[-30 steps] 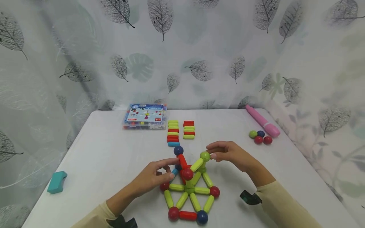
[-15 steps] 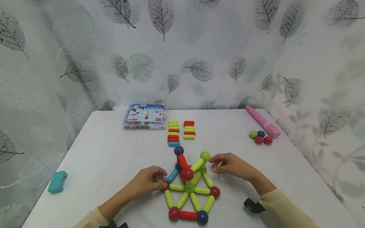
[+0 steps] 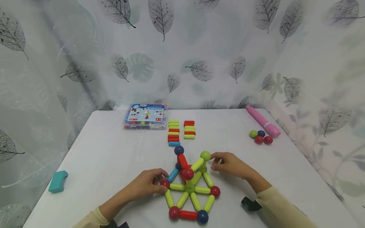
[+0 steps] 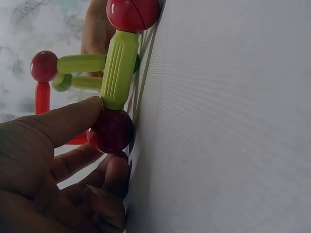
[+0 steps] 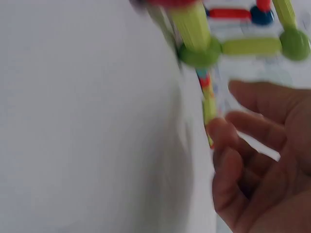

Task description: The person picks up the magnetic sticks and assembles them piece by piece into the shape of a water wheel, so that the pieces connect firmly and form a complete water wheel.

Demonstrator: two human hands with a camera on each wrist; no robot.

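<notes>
A structure of balls and rods stands on the table, its flat base radiating from a green hub [image 3: 189,189]. Thumb and fingers of my left hand [image 3: 146,183] pinch the red ball [image 4: 112,131] at the base's left corner, where a blue rod [image 3: 172,175] and green rods join. Upright parts carry a dark blue ball [image 3: 178,150], a raised red ball [image 3: 188,174] and a green ball [image 3: 205,155]. Beside that green ball is my right hand [image 3: 230,165], fingers loosely bent and holding nothing. The right wrist view shows a gap between these fingers and the rods.
Behind the structure lie two columns of loose rods [image 3: 189,129]. A clear plastic case [image 3: 145,117] sits at the back left. Several loose balls [image 3: 259,140] lie by a pink pen-shaped object [image 3: 262,121] at right. A teal block [image 3: 58,181] is at the left edge.
My left hand has come down from the upright red rod to the left corner's red ball. My right hand has moved back slightly from the top green ball. The structure stays in place.
</notes>
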